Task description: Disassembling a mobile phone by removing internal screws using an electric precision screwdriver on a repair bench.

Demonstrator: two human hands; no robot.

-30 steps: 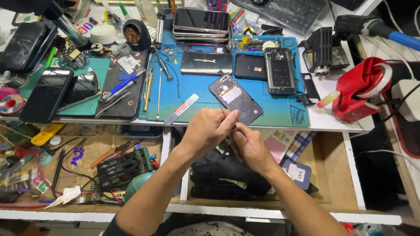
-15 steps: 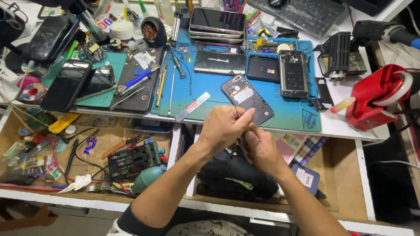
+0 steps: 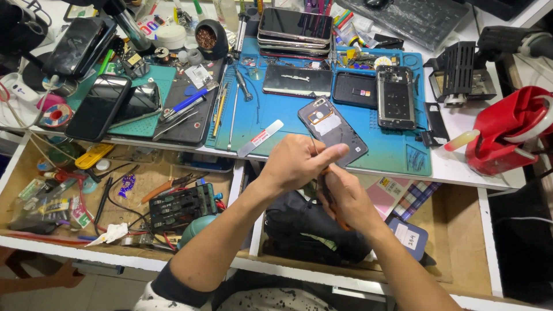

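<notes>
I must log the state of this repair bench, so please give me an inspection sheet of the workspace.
Surface: blue work mat on a white bench, open wooden drawers below.
Job's things: opened phone face down on the mat; left hand and right hand meet over a thin orange-handled tool, partly hidden.
Clutter: stack of phones, phone frame, dark phone, tweezers and screwdrivers, red tape dispenser.
Hands: both closed around the tool, held just before the mat's edge.
Cables: loose wires in the left drawer.
Surroundings: keyboard at the back, black pouch in the middle drawer.
</notes>
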